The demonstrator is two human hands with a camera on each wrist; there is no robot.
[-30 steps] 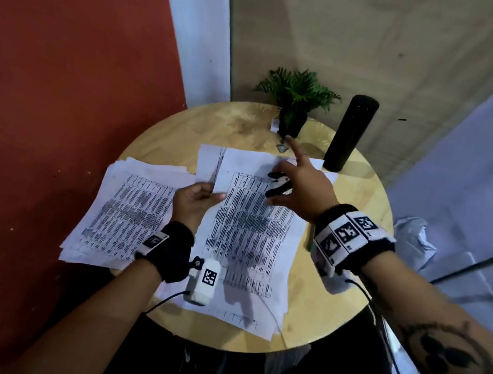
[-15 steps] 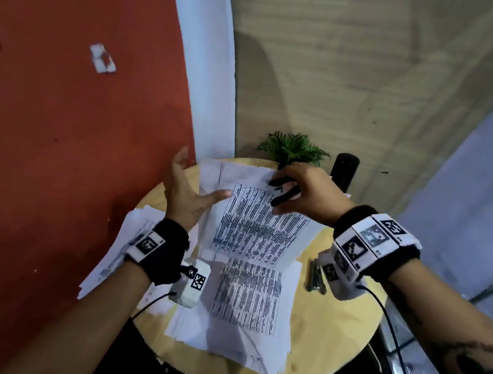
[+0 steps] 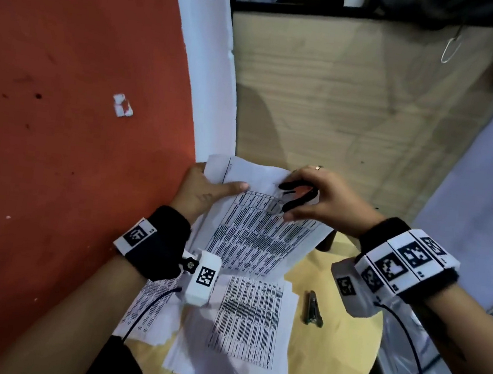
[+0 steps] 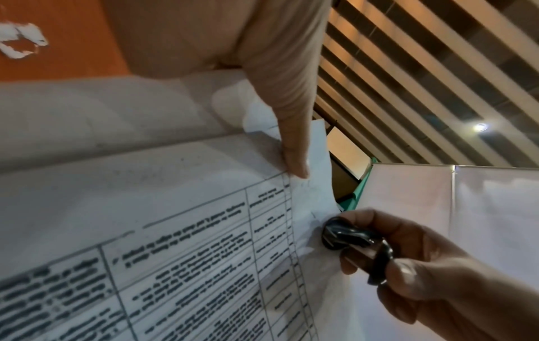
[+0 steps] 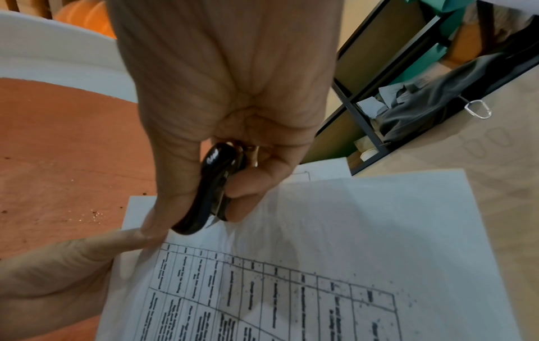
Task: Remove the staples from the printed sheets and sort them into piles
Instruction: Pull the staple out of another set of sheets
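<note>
A printed set of sheets (image 3: 258, 237) with a table on it is lifted off the round table and tilted up. My left hand (image 3: 208, 190) pinches its top left edge, thumb (image 4: 294, 159) pressed on the front of the sheets (image 4: 146, 207). My right hand (image 3: 323, 201) grips a black staple remover (image 3: 296, 197), its claws at the upper margin of the top page. In the right wrist view the staple remover (image 5: 210, 191) touches the sheets (image 5: 321, 253) near the top left corner. The staple itself is hidden.
More printed sheets (image 3: 248, 319) lie in loose piles on the round wooden table (image 3: 339, 360). A small metal tool (image 3: 313, 308) lies on the bare wood to the right of them. A red wall (image 3: 64, 104) stands close on the left.
The set of sheets has been lifted from flat on the table up toward my face. My left hand took hold of its top edge. The right hand kept the staple remover at the page.
</note>
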